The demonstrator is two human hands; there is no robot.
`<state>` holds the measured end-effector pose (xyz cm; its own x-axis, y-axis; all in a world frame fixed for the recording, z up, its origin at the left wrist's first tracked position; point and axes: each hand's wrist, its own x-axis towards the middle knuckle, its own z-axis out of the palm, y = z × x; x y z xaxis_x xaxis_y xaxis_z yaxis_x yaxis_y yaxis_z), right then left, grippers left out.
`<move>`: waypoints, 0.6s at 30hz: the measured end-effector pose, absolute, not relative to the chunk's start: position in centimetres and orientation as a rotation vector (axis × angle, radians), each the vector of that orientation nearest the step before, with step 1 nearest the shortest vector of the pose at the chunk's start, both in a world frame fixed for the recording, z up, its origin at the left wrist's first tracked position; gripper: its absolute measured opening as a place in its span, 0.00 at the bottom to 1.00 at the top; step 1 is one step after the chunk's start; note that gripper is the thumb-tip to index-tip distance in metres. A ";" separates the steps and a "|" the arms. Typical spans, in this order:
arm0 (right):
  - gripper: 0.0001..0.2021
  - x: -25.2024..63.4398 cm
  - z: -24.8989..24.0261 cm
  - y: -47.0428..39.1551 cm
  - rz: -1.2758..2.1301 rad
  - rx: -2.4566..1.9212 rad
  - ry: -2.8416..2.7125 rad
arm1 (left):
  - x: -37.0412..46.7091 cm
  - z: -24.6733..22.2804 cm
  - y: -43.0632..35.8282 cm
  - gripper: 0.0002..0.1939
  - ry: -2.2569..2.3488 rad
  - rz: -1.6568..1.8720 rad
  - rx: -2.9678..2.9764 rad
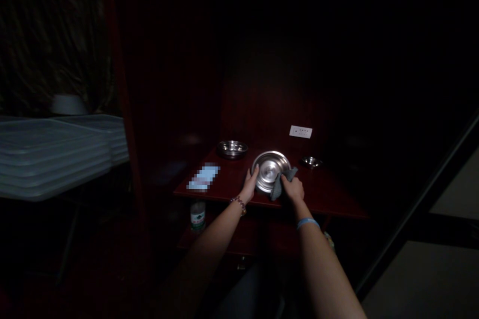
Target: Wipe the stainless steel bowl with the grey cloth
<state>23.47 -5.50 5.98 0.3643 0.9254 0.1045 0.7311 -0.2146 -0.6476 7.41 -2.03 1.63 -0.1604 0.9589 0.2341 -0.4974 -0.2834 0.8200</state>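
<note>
A shiny round metal bowl [268,169] is held tilted above the front part of a dark red desk [325,194], its inside facing me. My left hand [250,184] grips its left rim, the thumb lying over the edge. At the lower right of the bowl, my right hand [294,187] is closed on a grey cloth [276,188], which rests against the bowl's rim. Behind and to the left stand nested metal bowls [232,148]. A smaller metal dish [312,162] sits at the right on the desk.
A blurred-out bright flat object [204,177] lies at the desk's left front. Below it, a bottle [198,217] stands on a lower shelf. White sockets [301,131] are on the back panel. Stacked translucent boxes [52,154] are at far left.
</note>
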 end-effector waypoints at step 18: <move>0.28 23.2 6.3 -5.9 0.341 -2.041 -1.462 | 7.4 0.6 -0.9 0.23 0.735 1.700 0.858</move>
